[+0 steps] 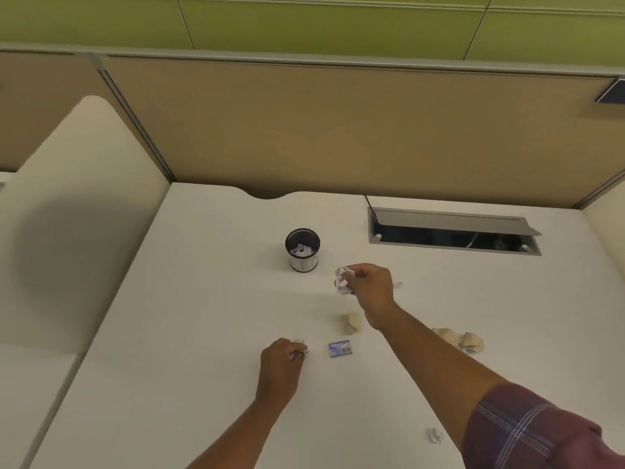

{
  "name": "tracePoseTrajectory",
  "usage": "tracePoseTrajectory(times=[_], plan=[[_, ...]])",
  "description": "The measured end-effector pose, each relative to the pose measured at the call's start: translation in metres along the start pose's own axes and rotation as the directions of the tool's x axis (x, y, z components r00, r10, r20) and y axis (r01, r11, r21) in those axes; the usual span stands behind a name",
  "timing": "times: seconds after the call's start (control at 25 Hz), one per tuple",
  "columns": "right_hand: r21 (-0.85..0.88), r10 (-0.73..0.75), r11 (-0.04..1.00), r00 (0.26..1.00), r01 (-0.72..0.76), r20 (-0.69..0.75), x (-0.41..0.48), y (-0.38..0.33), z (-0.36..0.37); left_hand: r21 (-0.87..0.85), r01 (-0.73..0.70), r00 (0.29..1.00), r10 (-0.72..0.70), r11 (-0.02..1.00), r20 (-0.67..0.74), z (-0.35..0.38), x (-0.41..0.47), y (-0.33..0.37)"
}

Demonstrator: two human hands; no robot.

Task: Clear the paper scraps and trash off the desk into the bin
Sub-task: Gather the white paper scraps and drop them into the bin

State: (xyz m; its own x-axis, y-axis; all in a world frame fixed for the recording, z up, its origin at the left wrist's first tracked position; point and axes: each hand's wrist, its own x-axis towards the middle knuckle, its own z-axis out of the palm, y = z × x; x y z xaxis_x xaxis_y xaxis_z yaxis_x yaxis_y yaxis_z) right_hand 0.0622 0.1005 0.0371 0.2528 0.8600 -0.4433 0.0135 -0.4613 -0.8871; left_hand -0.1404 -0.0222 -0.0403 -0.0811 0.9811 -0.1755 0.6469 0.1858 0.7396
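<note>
A small black bin point(302, 249) with white paper inside stands on the white desk point(189, 299). My right hand point(370, 287) holds a crumpled white paper scrap point(344, 280) above the desk, just right of the bin. My left hand point(279, 365) rests on the desk, its fingers closed on a small white scrap point(300, 350). A small blue packet point(340, 348) lies right of that hand. Beige crumpled wads lie at the middle point(351, 323) and right point(471, 341). Another small white scrap point(434, 435) lies near the front.
An open cable hatch point(453, 231) with a raised grey lid is set into the desk at the back right. A tan partition point(338, 130) closes off the back. A cream side panel point(67, 214) stands to the left. A tiny scrap point(398, 284) lies behind my right hand.
</note>
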Motion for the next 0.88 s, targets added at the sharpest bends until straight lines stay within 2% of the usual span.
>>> tracePoseTrajectory(times=[0.16, 0.28, 0.36, 0.6, 0.76, 0.88], plan=[[-0.179, -0.216, 0.961, 0.976, 0.21, -0.013, 0.038, -0.049, 0.051, -0.011, 0.034, 0.998, -0.034, 0.999, -0.058, -0.019, 0.005, -0.017], [-0.375, -0.398, 0.842, 0.916, 0.388, 0.054, 0.058, -0.07, 0.079, -0.028, 0.081, 0.994, -0.083, 0.996, -0.077, -0.032, 0.007, -0.029], [-0.448, -0.458, 0.767, 0.881, 0.458, 0.117, 0.066, -0.074, 0.091, -0.034, 0.112, 0.989, -0.115, 0.993, -0.088, -0.039, 0.006, -0.034], [-0.638, -0.381, 0.616, 0.884, 0.461, 0.27, 0.09, -0.051, 0.106, -0.064, 0.165, 0.975, -0.173, 0.984, -0.141, -0.049, 0.002, -0.049], [-0.635, -0.361, 0.556, 0.844, 0.537, 0.397, 0.09, -0.037, 0.102, -0.037, 0.157, 0.976, -0.161, 0.987, -0.148, -0.047, 0.004, -0.046], [-0.677, -0.368, 0.485, 0.832, 0.553, 0.415, 0.086, -0.035, 0.096, -0.071, 0.143, 0.976, -0.153, 0.987, -0.154, -0.046, 0.013, -0.034]])
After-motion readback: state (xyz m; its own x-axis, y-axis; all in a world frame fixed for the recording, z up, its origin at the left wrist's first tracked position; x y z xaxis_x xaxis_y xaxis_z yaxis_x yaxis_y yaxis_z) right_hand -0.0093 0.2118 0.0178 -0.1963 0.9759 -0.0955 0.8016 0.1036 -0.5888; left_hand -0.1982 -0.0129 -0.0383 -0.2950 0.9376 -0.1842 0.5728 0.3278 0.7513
